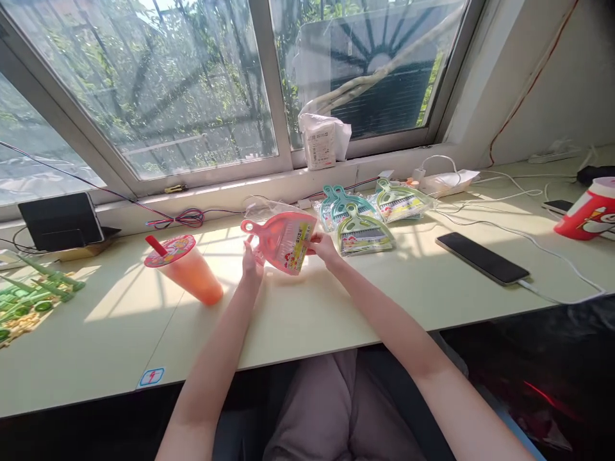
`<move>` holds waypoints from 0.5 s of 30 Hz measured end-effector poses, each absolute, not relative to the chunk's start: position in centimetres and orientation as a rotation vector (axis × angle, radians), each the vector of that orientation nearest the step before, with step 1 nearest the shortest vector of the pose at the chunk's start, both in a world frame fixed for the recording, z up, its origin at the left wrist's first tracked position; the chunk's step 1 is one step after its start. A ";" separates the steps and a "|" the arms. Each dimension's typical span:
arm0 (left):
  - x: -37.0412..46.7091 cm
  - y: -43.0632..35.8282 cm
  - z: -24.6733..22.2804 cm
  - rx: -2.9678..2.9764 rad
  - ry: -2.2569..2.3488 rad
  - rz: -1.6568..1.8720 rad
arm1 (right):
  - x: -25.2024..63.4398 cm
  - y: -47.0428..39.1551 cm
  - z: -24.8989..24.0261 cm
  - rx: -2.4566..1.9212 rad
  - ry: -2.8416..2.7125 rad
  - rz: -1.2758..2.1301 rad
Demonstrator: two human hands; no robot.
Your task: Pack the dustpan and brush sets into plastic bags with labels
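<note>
Between my two hands, a pink mini dustpan [281,240] with a printed card is raised over the table, tilted toward me. Clear plastic wrap shows around its top. My left hand [252,259] grips it by the left side, below the ring-shaped handle. On the other side, my right hand [323,248] pinches its right edge near the card. Just right of my right hand lies a green dustpan set [364,232] in clear wrapping. Blue-green dustpan sets [339,205] and another green dustpan set [401,202] lie behind it. The fingers of both hands are partly hidden by the pink dustpan.
An orange drink cup [192,272] with a red straw stands left of my left arm. A black phone [482,257] with a white cable lies at right, near a red cup [589,211]. A tissue pack [321,146] sits on the sill; a dark tablet [62,221] stands far left.
</note>
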State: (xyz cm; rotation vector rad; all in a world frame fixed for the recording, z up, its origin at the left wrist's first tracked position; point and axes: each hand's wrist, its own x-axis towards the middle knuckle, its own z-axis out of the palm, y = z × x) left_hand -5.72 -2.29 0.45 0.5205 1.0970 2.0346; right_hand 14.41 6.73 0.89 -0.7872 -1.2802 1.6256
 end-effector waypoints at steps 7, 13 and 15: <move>-9.7 -3.2 0.9 0.421 1.251 2.359 | 15.5 7.6 1.3 -0.853 -1.124 1.640; -11.1 -3.5 1.0 0.332 1.582 2.572 | 15.8 8.0 1.2 -0.804 -1.076 1.622; -11.0 -3.9 1.4 0.460 1.787 2.567 | 15.7 8.0 1.3 -0.787 -1.117 1.610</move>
